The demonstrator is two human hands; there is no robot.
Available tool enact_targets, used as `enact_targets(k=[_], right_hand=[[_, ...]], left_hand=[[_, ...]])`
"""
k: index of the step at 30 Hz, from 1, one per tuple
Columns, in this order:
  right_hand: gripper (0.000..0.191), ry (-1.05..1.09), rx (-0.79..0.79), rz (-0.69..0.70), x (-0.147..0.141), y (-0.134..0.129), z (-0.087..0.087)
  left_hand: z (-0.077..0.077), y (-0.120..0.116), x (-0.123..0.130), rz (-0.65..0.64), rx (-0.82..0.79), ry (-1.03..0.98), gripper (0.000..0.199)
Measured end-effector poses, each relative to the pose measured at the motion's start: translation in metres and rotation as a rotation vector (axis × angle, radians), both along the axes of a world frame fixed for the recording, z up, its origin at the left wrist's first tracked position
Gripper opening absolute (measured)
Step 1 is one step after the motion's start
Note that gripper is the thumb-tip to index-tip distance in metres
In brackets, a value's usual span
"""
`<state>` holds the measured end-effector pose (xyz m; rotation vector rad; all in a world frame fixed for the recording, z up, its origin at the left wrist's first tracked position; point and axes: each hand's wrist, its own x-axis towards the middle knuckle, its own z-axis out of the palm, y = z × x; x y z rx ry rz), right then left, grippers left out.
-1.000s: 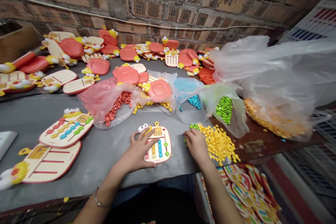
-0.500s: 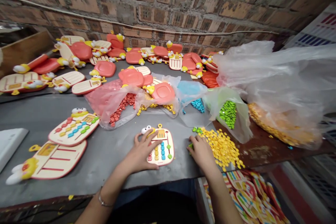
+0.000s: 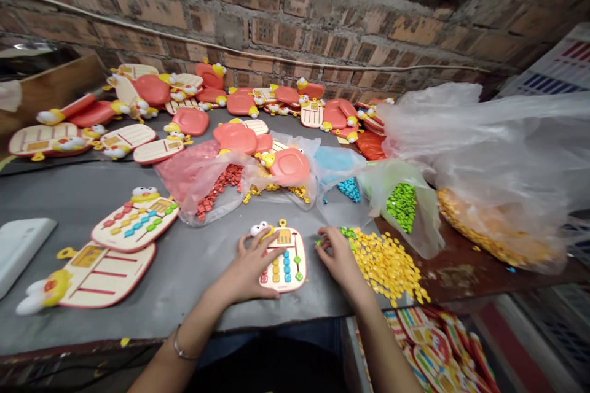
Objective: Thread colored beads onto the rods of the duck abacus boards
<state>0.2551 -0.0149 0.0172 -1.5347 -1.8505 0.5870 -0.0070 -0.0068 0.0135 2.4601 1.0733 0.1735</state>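
My left hand (image 3: 252, 264) is spread over a cream-and-red toy board (image 3: 295, 239) with bulging white eyes, its thumb along the lower edge, holding it on the grey table. The board's slots carry red, yellow and blue beads in columns, plus two green beads (image 3: 298, 268) in the right slot. Just right of the board, my right hand (image 3: 337, 256) is raised with thumb and fingers curled together. A small green bead (image 3: 318, 242) shows at its fingertips. Behind that hand lie a few green beads (image 3: 349, 232) and a spread of yellow beads (image 3: 389, 264).
Bags of red beads (image 3: 216, 193), blue beads (image 3: 349, 189) and green beads (image 3: 401, 206) lie open behind. Two boards (image 3: 133, 224) overlap at left. More boards are heaped along the brick wall (image 3: 276, 31). A bin of filled boards (image 3: 428, 344) stands below the right edge.
My right hand has moved left from the green beads toward the board, with a green bead at its fingertips. My left hand stays on the board. The view has shifted slightly.
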Motion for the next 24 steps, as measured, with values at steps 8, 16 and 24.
enact_targets(k=[8, 16, 24], right_hand=[[0.015, -0.086, 0.084, 0.204, -0.04, 0.035, -0.007], [0.011, -0.011, -0.035, 0.303, -0.014, 0.021, 0.01], [0.016, -0.208, -0.126, 0.119, 0.02, 0.007, -0.007]], left_hand=[[-0.002, 0.0, -0.001, 0.005, 0.019, -0.012, 0.088], [-0.002, 0.001, -0.001, -0.007, 0.011, -0.01, 0.089], [0.002, 0.002, 0.0, -0.001, -0.016, -0.011, 0.088]])
